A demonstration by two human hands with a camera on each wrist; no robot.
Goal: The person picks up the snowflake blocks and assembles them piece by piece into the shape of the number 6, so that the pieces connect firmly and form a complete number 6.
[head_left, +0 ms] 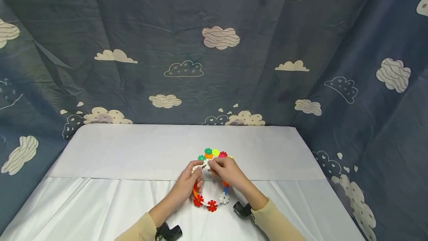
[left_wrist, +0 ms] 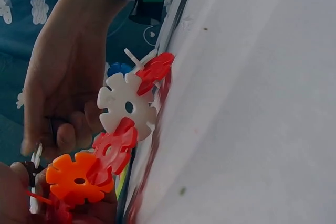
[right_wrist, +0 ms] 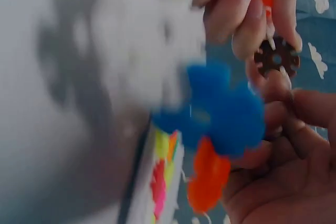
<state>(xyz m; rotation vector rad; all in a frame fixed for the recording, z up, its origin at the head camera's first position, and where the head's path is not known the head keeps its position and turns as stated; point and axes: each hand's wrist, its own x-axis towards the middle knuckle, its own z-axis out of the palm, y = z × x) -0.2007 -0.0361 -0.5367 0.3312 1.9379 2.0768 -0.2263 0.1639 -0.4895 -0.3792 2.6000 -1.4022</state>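
Observation:
A looped chain of flower-shaped plastic interlocking discs hangs between the two hands, with red discs (head_left: 212, 206) and a white disc (head_left: 224, 198) at its bottom. My left hand (head_left: 185, 181) grips the chain's left end, by an orange disc (left_wrist: 79, 179). My right hand (head_left: 230, 174) pinches a white disc at the other end. Between the fingertips of both hands, a dark brown disc (right_wrist: 276, 59) has a white disc edge at each side; whether both are fully slotted in I cannot tell. A blue disc (right_wrist: 215, 111) and an orange one (right_wrist: 208, 176) hang below the right hand.
Several colored discs, among them a green one (head_left: 208, 151) and a yellow one (head_left: 215, 152), lie on the white-covered table (head_left: 133, 151) beyond the hands. A dark curtain (head_left: 140, 36) with cloud prints rises behind. Black wrist cameras (head_left: 242, 209) sit on both wrists.

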